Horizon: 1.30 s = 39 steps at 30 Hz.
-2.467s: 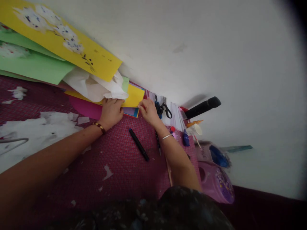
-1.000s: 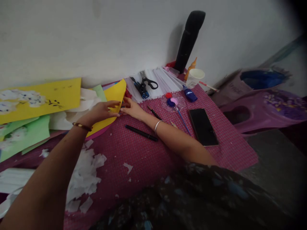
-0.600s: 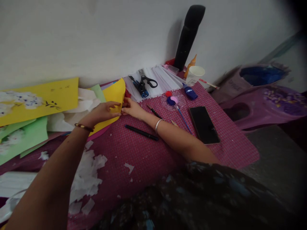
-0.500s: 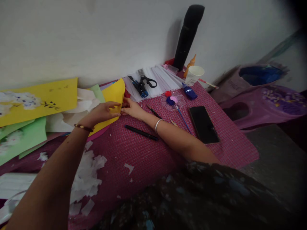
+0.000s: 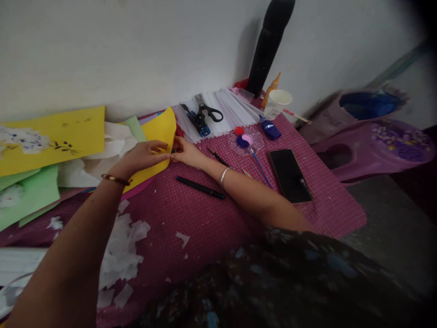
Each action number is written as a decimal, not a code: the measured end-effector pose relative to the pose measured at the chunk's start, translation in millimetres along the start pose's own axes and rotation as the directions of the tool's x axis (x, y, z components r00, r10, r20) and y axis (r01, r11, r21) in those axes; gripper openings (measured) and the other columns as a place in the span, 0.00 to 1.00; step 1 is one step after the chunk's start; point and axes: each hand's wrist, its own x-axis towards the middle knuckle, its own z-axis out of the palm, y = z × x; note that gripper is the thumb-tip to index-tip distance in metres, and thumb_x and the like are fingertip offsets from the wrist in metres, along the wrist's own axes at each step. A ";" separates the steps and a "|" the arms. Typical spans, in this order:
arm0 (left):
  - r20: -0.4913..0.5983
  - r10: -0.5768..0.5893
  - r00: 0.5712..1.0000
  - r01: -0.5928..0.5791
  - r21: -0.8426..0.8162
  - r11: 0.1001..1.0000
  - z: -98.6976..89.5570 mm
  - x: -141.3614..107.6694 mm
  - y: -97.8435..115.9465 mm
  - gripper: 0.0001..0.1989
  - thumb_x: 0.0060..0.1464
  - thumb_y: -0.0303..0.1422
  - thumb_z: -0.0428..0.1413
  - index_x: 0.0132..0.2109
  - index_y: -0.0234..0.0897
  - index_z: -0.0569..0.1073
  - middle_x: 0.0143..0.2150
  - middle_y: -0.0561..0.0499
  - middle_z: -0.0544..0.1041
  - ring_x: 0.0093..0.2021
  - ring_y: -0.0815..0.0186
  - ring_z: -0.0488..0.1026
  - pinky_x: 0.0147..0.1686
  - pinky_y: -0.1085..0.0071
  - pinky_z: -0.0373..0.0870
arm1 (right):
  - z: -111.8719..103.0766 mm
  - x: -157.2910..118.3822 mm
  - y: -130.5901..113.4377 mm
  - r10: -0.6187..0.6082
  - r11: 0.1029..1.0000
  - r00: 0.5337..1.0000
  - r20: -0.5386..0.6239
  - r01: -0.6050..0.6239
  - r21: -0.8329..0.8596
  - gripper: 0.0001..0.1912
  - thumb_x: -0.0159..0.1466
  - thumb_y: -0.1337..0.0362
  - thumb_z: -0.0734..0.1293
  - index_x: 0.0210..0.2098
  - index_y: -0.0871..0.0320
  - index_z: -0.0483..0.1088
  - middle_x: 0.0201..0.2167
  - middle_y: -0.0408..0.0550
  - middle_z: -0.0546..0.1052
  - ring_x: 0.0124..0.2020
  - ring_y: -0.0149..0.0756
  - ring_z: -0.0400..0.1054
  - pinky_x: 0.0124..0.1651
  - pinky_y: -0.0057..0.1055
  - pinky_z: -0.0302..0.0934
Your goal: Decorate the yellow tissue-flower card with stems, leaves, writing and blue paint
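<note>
My left hand (image 5: 145,157) rests on a yellow sheet (image 5: 159,132) near its right edge, thumb and fingers bent toward that edge. At the same edge, my right hand (image 5: 186,151) has its fingers closed together, touching the sheet; a small dark bit shows between the fingertips, too small to name. Both hands nearly meet there. The sheet lies on white and green papers, its right side curved up. Just below my right hand, a black pen (image 5: 200,187) lies on the checked tablecloth (image 5: 211,223).
Black scissors (image 5: 210,111) lie on white strips. Nearby are a paint palette (image 5: 246,140), a blue bottle (image 5: 269,128), a white cup (image 5: 278,104) and a phone (image 5: 290,176). White paper scraps (image 5: 123,250) lie at lower left; painted yellow paper (image 5: 82,132) is at left.
The view has shifted slightly. Both hands stay at the yellow sheet's right edge, with only small finger movement.
</note>
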 end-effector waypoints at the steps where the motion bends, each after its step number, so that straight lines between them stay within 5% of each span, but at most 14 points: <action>1: -0.001 -0.002 1.000 0.002 0.008 1.000 -0.1 0.1 1.1 0.31 0.48 0.52 0.57 0.52 0.35 0.77 0.54 0.37 0.79 0.50 0.53 0.78 0.48 0.60 0.76 | -0.1 0.5 0.5 -0.002 1.000 1.000 0.001 0.002 -0.012 0.29 0.54 0.75 0.72 0.52 0.53 0.63 0.38 0.42 0.77 0.36 0.34 0.74 0.40 0.35 0.78; 7: -0.019 -0.023 1.000 0.024 0.050 0.998 0.0 -1.6 3.9 0.28 0.49 0.49 0.56 0.51 0.35 0.78 0.52 0.39 0.81 0.49 0.54 0.78 0.49 0.62 0.76 | -0.3 3.2 3.9 0.012 0.999 1.000 0.003 -0.011 -0.052 0.31 0.54 0.76 0.71 0.55 0.55 0.62 0.41 0.45 0.78 0.37 0.37 0.75 0.44 0.42 0.77; 15: -0.032 -0.019 0.999 0.021 0.080 0.997 1.0 0.5 -0.5 0.24 0.50 0.46 0.54 0.47 0.35 0.78 0.49 0.40 0.81 0.44 0.54 0.79 0.46 0.61 0.75 | -1.4 6.8 6.0 -0.023 0.995 1.000 0.003 0.024 -0.100 0.31 0.51 0.81 0.69 0.52 0.54 0.64 0.42 0.45 0.79 0.43 0.39 0.76 0.45 0.38 0.77; 19: -0.032 0.017 0.999 -0.014 0.097 0.995 -1.0 -1.3 -2.8 0.15 0.50 0.42 0.52 0.38 0.38 0.77 0.41 0.44 0.82 0.42 0.56 0.78 0.45 0.63 0.74 | -1.6 7.2 6.5 -0.013 0.996 1.000 0.023 0.015 -0.083 0.32 0.51 0.81 0.68 0.53 0.53 0.64 0.40 0.43 0.78 0.41 0.37 0.75 0.43 0.36 0.78; 25: -0.046 0.038 0.998 -0.034 0.096 0.995 -0.1 -4.0 -7.8 0.15 0.55 0.37 0.52 0.39 0.30 0.76 0.40 0.42 0.81 0.40 0.62 0.74 0.44 0.65 0.72 | -0.4 6.5 6.6 0.032 0.992 0.999 -0.006 -0.033 -0.122 0.34 0.54 0.80 0.68 0.58 0.55 0.61 0.42 0.45 0.77 0.36 0.37 0.75 0.45 0.43 0.77; 30: -0.100 0.064 0.993 -0.052 0.117 0.992 5.4 -4.2 -8.9 0.17 0.56 0.28 0.49 0.49 0.24 0.76 0.53 0.36 0.77 0.50 0.60 0.73 0.49 0.65 0.71 | 0.7 3.9 1.8 -0.003 0.976 0.999 0.032 0.010 -0.219 0.34 0.57 0.77 0.69 0.60 0.57 0.60 0.47 0.49 0.78 0.49 0.43 0.75 0.55 0.46 0.74; 34: -0.093 0.097 0.991 -0.083 0.144 0.986 5.5 -1.6 -6.0 0.16 0.56 0.26 0.49 0.48 0.23 0.76 0.52 0.35 0.76 0.49 0.61 0.72 0.50 0.65 0.71 | 2.0 0.1 -5.3 -0.009 0.956 0.997 0.076 0.031 -0.290 0.37 0.56 0.72 0.73 0.63 0.56 0.59 0.51 0.52 0.78 0.57 0.45 0.72 0.62 0.46 0.68; 39: -0.117 0.121 0.986 -0.104 0.140 0.985 12.1 -14.1 7.4 0.16 0.56 0.31 0.53 0.49 0.25 0.75 0.51 0.37 0.76 0.50 0.57 0.71 0.58 0.55 0.66 | 5.4 -3.3 -11.2 0.130 0.950 0.991 -0.039 -0.136 -0.281 0.18 0.67 0.68 0.64 0.56 0.58 0.63 0.39 0.52 0.80 0.37 0.41 0.79 0.46 0.44 0.77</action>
